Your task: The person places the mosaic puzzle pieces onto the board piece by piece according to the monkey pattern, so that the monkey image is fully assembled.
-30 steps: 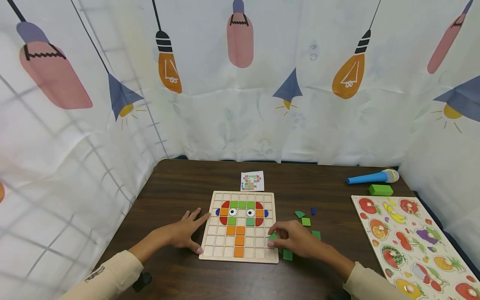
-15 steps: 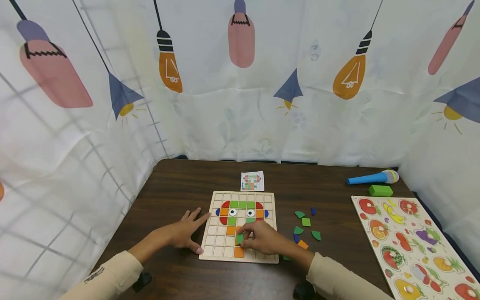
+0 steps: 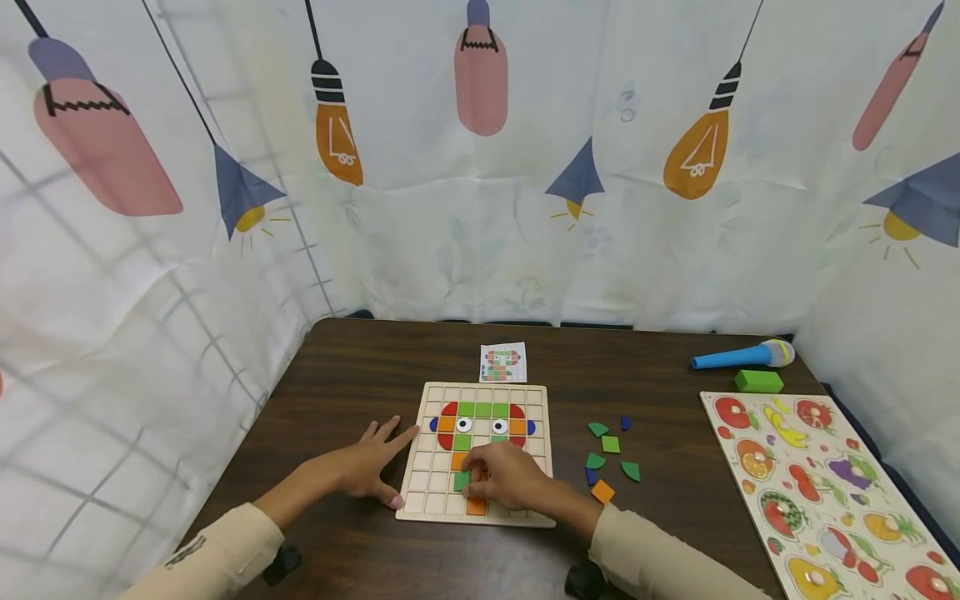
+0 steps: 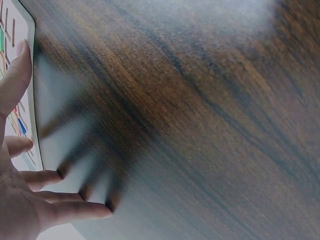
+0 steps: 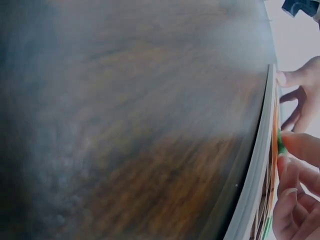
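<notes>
- Right hand [image 3: 506, 475]: pinches a green piece [image 3: 461, 482] — at the board's [image 3: 436, 482] lower middle.
- Left hand [image 3: 367, 467]: fingers spread, thumb and forefinger at the board's left edge.
- Loose pieces [image 3: 611, 445] — right of the board.
- Card [image 3: 503, 363]: just beyond the board.

The pale gridded board [image 3: 435, 482] lay flat, partly filled with coloured pieces [image 3: 483, 410]. The green piece [image 3: 461, 482], pinched by the right hand [image 3: 506, 477], was positioned at seven o'clock from board centre.
</notes>
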The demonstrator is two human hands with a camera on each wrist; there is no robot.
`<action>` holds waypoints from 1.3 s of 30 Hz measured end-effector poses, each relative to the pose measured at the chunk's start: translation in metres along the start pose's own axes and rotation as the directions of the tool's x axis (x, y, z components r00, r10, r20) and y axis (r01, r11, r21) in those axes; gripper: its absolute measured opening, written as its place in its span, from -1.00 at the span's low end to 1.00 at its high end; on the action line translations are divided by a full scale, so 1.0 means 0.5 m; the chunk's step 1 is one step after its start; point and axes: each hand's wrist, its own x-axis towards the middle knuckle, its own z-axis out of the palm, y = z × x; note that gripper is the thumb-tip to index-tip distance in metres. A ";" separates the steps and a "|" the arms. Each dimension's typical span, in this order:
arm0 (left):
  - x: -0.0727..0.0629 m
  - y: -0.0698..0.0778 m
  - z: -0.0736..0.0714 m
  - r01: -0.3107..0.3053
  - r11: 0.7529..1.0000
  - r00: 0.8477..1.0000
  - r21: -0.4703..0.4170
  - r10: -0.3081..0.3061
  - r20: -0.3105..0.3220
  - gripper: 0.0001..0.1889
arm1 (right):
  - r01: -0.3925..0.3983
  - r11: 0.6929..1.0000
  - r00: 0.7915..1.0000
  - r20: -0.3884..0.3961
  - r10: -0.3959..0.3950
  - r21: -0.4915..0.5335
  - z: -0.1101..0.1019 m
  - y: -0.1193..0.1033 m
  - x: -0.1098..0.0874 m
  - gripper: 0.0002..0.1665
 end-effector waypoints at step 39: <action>0.004 -0.009 0.006 -0.015 1.000 1.000 -0.002 0.015 -0.012 0.16 | 0.122 0.992 0.991 0.048 -0.121 -0.020 -0.142 0.107 -0.097 -0.80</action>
